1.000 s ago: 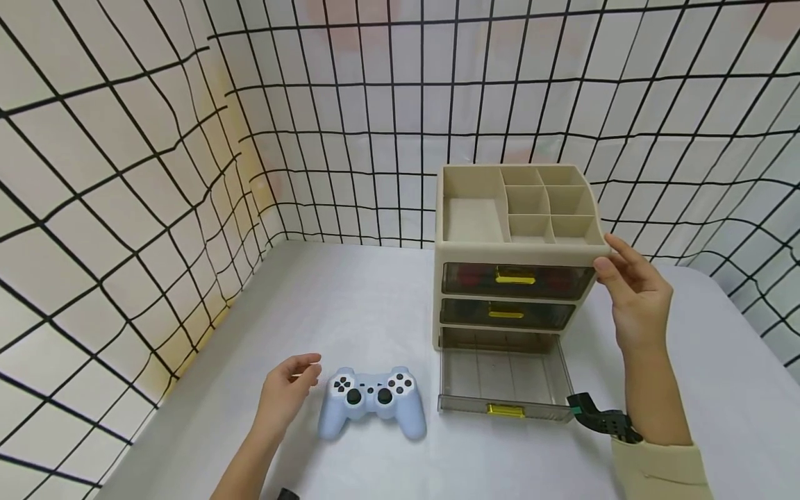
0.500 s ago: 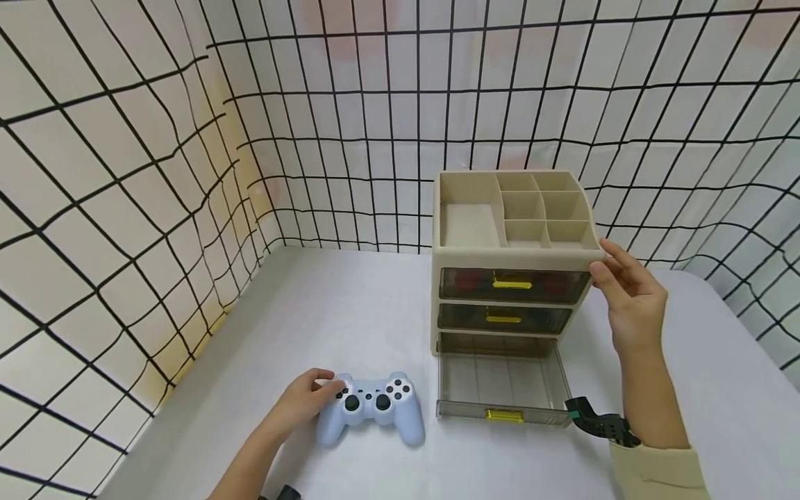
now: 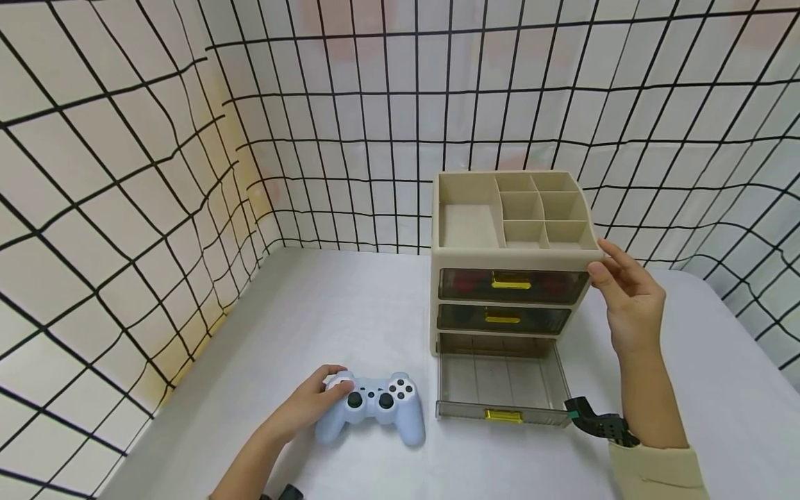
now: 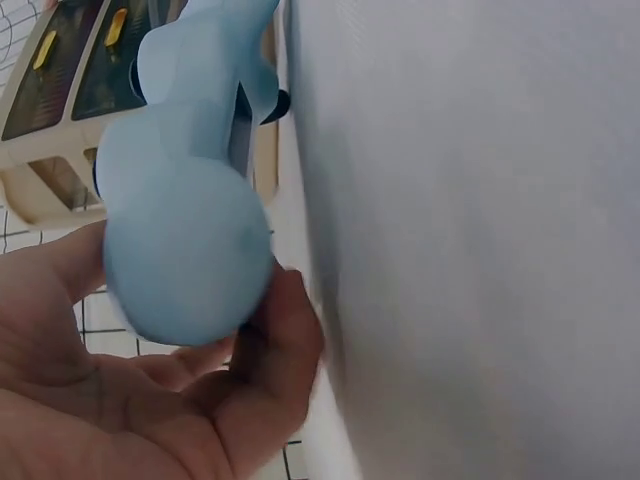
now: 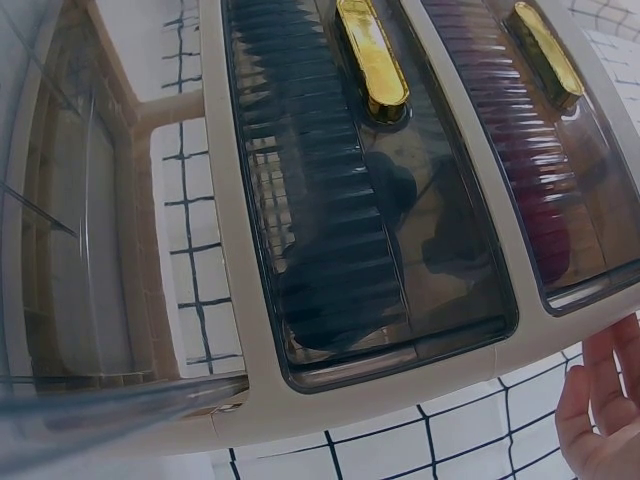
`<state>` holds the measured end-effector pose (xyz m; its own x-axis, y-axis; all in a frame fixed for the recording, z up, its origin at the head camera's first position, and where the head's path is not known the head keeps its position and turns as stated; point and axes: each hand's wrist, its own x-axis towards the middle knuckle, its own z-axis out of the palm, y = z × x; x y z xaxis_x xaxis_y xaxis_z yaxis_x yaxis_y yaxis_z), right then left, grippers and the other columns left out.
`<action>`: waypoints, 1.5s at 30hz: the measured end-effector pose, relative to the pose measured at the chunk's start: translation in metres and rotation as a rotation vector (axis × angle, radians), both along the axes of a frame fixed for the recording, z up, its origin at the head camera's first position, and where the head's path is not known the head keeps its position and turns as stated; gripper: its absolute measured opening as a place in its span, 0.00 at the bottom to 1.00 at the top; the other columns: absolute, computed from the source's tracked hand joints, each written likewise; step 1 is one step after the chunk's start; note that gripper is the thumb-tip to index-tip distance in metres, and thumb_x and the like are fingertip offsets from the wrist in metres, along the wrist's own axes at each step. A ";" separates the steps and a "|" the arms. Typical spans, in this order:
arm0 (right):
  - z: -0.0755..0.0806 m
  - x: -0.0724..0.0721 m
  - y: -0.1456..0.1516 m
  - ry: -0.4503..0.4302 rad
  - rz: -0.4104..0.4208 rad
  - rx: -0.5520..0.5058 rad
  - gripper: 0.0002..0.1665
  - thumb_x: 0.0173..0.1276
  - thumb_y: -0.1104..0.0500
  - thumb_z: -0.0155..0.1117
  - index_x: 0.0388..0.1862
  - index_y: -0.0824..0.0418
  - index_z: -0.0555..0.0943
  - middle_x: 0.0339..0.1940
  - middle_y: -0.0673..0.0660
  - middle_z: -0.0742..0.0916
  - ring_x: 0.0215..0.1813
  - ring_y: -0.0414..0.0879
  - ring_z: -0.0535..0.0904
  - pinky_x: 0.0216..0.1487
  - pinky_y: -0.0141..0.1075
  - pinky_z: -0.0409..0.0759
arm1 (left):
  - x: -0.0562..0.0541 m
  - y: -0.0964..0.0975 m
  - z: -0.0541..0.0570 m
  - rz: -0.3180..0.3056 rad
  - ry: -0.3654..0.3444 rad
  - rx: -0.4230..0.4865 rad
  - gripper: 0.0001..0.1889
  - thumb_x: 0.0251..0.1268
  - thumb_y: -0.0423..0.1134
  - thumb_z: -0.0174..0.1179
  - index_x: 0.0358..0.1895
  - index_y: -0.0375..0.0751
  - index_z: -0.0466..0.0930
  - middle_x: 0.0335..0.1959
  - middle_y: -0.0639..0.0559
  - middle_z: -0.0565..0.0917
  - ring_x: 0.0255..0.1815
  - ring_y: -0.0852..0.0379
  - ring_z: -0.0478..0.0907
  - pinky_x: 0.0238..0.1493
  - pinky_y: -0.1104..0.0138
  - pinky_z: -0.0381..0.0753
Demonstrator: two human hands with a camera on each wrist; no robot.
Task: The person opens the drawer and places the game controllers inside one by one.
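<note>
A light blue game controller (image 3: 371, 403) with black thumbsticks is on the table. My left hand (image 3: 307, 403) grips its left end, thumb on the top face. Close up in the left wrist view, curled fingers (image 4: 285, 350) reach round the controller's rounded handle (image 4: 190, 255). A beige drawer organizer (image 3: 517, 260) stands right of the controller, its bottom drawer (image 3: 503, 412) pulled out and the two above it closed. My right hand (image 3: 636, 305) holds the organizer's upper right front corner, with the thumb at the front and fingers along the side.
Dark shapes show through the middle drawer (image 5: 420, 200) and something red through the top drawer (image 3: 514, 286). Divided compartments (image 3: 523, 205) form the organizer's top. Black wire grid panels (image 3: 350, 139) enclose the white table (image 3: 337, 298) at the back and sides.
My left hand has moved right from beside the controller and taken hold of its left end. The right hand stays on the organizer's corner. The whole head view has shifted slightly.
</note>
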<state>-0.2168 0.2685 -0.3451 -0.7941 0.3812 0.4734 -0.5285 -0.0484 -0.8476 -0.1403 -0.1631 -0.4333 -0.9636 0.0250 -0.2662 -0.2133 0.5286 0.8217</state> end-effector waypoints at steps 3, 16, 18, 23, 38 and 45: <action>0.000 0.000 0.000 0.000 -0.004 0.007 0.20 0.66 0.72 0.64 0.56 0.65 0.82 0.40 0.52 0.87 0.42 0.43 0.79 0.43 0.25 0.77 | 0.000 0.002 0.001 0.003 0.033 0.046 0.26 0.65 0.50 0.63 0.60 0.39 0.74 0.39 0.46 0.81 0.39 0.52 0.76 0.43 0.58 0.74; 0.000 0.001 0.000 0.002 -0.009 0.018 0.20 0.66 0.72 0.63 0.56 0.65 0.82 0.39 0.52 0.86 0.41 0.42 0.79 0.44 0.25 0.77 | 0.002 0.002 0.008 0.047 0.103 0.114 0.22 0.60 0.46 0.67 0.53 0.36 0.79 0.27 0.47 0.80 0.28 0.54 0.76 0.30 0.64 0.75; -0.001 0.000 0.000 -0.002 -0.012 0.021 0.20 0.66 0.72 0.63 0.56 0.65 0.82 0.39 0.52 0.86 0.41 0.42 0.80 0.44 0.25 0.77 | 0.002 0.001 0.008 0.059 0.088 0.115 0.22 0.61 0.47 0.67 0.53 0.37 0.79 0.28 0.47 0.81 0.29 0.53 0.77 0.31 0.64 0.76; -0.002 0.000 0.000 -0.001 -0.015 0.026 0.20 0.66 0.72 0.63 0.56 0.65 0.82 0.39 0.52 0.86 0.41 0.42 0.79 0.44 0.25 0.77 | 0.004 -0.003 0.011 0.090 0.037 0.145 0.24 0.63 0.49 0.65 0.55 0.37 0.78 0.34 0.46 0.83 0.33 0.52 0.79 0.33 0.62 0.78; -0.001 0.000 0.000 -0.006 -0.014 0.028 0.20 0.66 0.72 0.63 0.56 0.64 0.82 0.38 0.51 0.86 0.41 0.42 0.79 0.44 0.25 0.77 | 0.007 -0.014 0.025 -0.052 -0.064 0.382 0.29 0.68 0.49 0.61 0.64 0.32 0.68 0.45 0.42 0.81 0.40 0.50 0.80 0.39 0.58 0.83; 0.000 0.001 -0.001 -0.008 -0.015 0.022 0.20 0.66 0.72 0.63 0.56 0.64 0.83 0.38 0.51 0.86 0.41 0.42 0.79 0.44 0.25 0.77 | 0.005 -0.002 0.038 -0.113 -0.017 0.454 0.28 0.69 0.45 0.61 0.64 0.31 0.67 0.45 0.41 0.80 0.41 0.49 0.80 0.40 0.57 0.83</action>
